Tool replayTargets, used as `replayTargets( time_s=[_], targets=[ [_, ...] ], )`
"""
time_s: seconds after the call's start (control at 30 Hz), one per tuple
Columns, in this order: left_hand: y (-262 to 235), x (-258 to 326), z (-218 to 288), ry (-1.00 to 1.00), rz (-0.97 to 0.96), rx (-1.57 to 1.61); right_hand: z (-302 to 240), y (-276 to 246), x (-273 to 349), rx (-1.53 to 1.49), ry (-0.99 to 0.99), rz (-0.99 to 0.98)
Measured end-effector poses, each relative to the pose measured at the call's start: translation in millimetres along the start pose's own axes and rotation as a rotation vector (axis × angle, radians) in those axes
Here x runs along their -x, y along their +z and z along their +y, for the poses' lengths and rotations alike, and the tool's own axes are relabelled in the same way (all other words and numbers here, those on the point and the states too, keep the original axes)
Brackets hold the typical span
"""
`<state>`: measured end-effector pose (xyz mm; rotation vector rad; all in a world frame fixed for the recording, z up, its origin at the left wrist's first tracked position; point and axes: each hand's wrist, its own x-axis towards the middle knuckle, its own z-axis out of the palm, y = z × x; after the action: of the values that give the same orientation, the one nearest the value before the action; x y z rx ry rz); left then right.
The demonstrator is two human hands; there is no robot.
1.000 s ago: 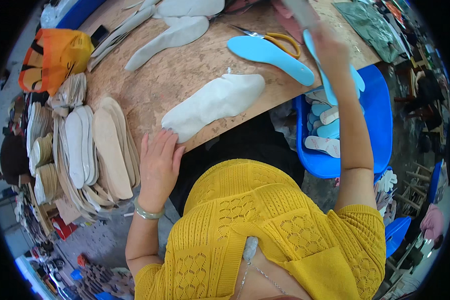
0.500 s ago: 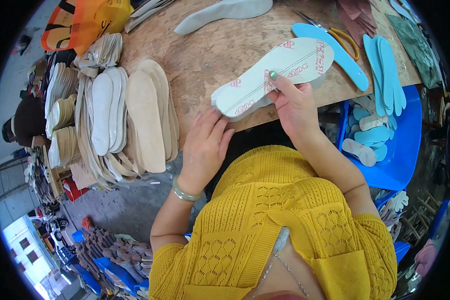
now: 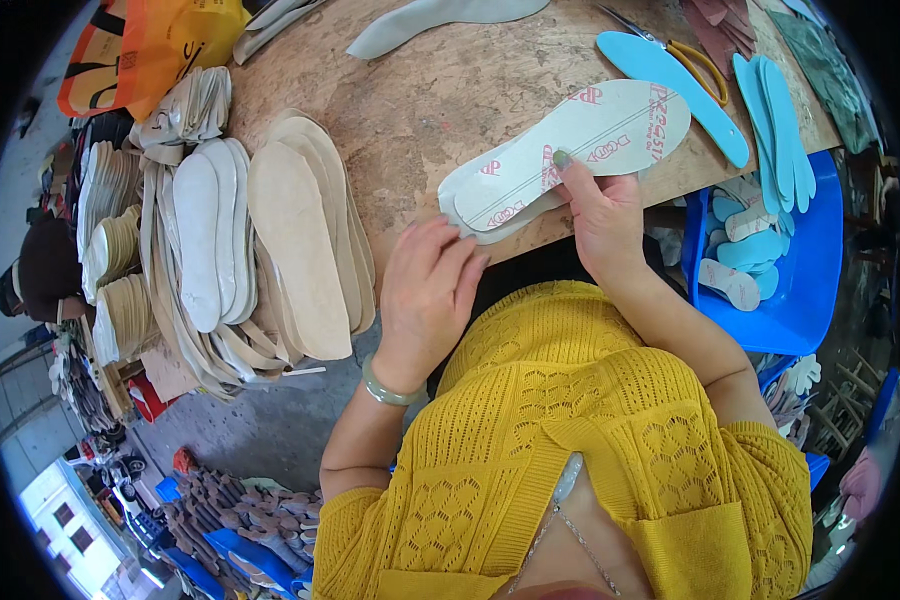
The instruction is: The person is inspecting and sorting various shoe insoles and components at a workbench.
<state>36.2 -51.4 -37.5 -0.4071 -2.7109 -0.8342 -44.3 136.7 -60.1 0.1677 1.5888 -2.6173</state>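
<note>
A white insole [image 3: 570,150] with red print lies over a pale grey piece that shows beyond its narrow end and lower edge. My right hand [image 3: 610,215] grips the layers near the middle, thumb on top and fingers underneath. At the narrow end, my left hand [image 3: 425,300] has its fingertips closed on the edge, the thumb low beside them; what lies under those fingertips is partly hidden. Behind the insole's wide end rests a light blue insole [image 3: 675,95], with yellow-handled scissors [image 3: 705,70] next to it.
Stacks of beige insoles [image 3: 295,250] and white insoles [image 3: 200,235] lie at the left of the wooden table [image 3: 390,130]. Several blue insoles [image 3: 775,130] lie at the right edge. Below stands a blue bin [image 3: 800,290] with insoles inside. An orange bag [image 3: 160,50] sits far left.
Both hands and the insole appear slightly further right in the view, which has itself shifted a little. The left fingertips stay at the narrow end, and the right grip is unchanged.
</note>
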Motion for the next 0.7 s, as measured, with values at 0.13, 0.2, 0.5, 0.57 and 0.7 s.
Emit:
replayTargets(
  time_s=[0.13,0.2,0.5,0.57,0.7],
  targets=[
    [3.3,-31.9,20.9,-0.105,0.049,0.068,-9.8,6.4,5.6,0.088,0.050,0.008],
    [10.8,-58.8,31.4,-0.070,0.047,0.100,-8.7,6.5,7.1,0.074,0.065,-0.007],
    [34.0,-65.5,13.1,-0.117,-0.045,0.309,-30.4,-27.3,-18.1,-0.027,0.002,-0.080],
    [34.4,-67.6,15.0,-0.119,-0.080,0.295,-41.6,-46.0,-28.0,0.083,-0.028,-0.088],
    [35.5,-67.5,17.4,-0.122,-0.144,0.222,-44.3,-72.7,-36.7,0.273,-0.234,-0.088]
  ],
)
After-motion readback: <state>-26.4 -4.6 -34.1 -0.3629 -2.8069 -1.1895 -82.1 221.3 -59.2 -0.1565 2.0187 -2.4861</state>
